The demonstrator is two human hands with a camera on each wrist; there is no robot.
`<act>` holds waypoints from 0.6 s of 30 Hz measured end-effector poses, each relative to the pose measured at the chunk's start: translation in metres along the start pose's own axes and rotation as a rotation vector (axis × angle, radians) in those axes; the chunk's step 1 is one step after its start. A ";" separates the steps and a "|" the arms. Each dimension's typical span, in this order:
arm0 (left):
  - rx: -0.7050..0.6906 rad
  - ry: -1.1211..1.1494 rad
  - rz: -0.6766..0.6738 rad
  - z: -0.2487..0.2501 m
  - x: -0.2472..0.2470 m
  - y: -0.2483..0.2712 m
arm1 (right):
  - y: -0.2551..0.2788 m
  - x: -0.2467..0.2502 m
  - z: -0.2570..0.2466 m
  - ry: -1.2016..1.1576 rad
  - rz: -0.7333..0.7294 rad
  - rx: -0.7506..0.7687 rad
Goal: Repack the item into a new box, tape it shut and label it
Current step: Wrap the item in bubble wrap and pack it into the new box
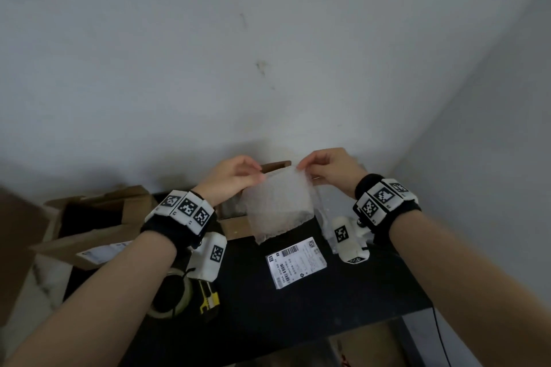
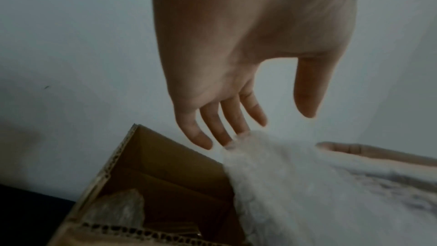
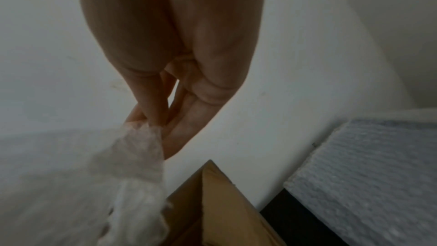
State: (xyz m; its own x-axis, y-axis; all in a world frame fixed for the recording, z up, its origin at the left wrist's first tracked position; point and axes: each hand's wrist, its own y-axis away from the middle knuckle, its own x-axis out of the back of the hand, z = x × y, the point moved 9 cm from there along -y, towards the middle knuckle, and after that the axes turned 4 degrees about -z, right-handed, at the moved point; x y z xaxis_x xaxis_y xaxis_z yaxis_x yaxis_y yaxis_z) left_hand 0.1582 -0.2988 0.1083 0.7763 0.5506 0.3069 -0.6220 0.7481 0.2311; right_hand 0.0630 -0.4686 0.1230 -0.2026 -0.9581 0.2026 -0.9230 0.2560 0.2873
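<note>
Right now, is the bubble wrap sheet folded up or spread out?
Spread out: the bubble wrap hangs flat between the left hand and the right hand.

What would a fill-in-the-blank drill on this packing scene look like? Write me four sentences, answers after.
1. Both hands hold up a sheet of ____ wrap.
2. The right hand pinches the sheet's top ____.
3. The shipping label lies flat on the ____ table.
4. The tape roll sits below the ____ forearm.

Missing words: bubble; corner; black; left
</note>
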 end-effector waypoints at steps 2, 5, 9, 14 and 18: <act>0.001 -0.072 -0.068 0.001 -0.005 0.000 | 0.000 -0.010 -0.010 0.039 -0.005 0.008; -0.004 -0.138 -0.123 0.004 -0.011 0.000 | -0.002 -0.020 -0.022 0.117 -0.008 0.010; -0.003 -0.171 -0.034 0.005 -0.004 -0.005 | -0.006 -0.026 -0.030 0.085 -0.021 0.006; 0.019 -0.213 0.253 0.005 0.020 -0.013 | -0.018 -0.020 -0.027 0.296 0.031 0.021; 0.145 -0.265 0.413 0.004 0.032 -0.014 | -0.026 -0.020 -0.036 0.339 0.143 0.133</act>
State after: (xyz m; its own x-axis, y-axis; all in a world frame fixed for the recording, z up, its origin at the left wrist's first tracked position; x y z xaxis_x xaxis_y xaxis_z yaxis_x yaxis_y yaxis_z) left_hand 0.1912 -0.2930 0.1190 0.4218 0.6625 0.6191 -0.8937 0.4188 0.1608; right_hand 0.1029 -0.4512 0.1449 -0.2336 -0.8112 0.5361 -0.9320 0.3439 0.1142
